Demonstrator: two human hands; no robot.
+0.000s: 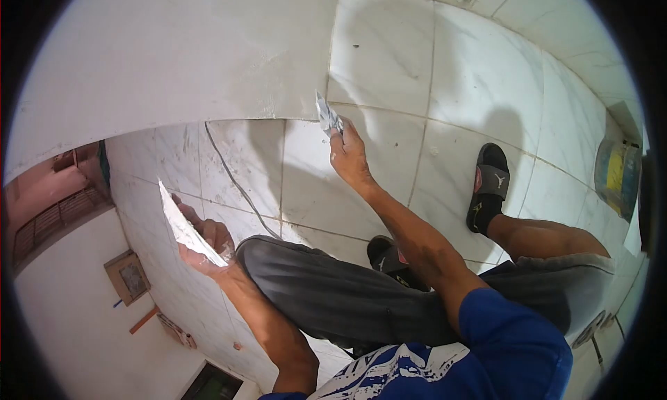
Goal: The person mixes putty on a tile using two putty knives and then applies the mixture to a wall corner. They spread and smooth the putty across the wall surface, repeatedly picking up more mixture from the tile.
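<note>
right hand (349,155): centre of the frame, at the end of an outstretched arm, fingers closed round the handle of the putty knife.
putty knife (326,115): just above the right hand, blade pointing up and smeared grey-white, tip at the lower edge of the white wall; touching it or just short of it, cannot tell.
left hand (208,246): left of centre, lower in the frame than the right hand, fingers curled round the bottom end of the flat plate.
flat plate (179,226): thin and coated white, seen nearly edge-on, slanting up toward the left from the left hand.
white wall (174,52): fills the upper left, smooth and pale, its lower edge bowed across the frame.
floor (486,73): pale marbled tiles with dark joints, upper right and middle.
cable (236,184): thin and grey, lying on the tiles from the wall's edge down toward the bent knee.
grey trousers (326,289): lower centre, knee bent, between the two forearms.
black sandal (488,184): right of centre, flat on the tiles; a second one partly hidden behind the right forearm.
blue sleeve (514,344): lower right, on the right arm.
container (617,174): right edge, yellow and blue, too blurred to tell its kind.
brown-rimmed box (127,276): lower left, well apart from both hands.
</note>
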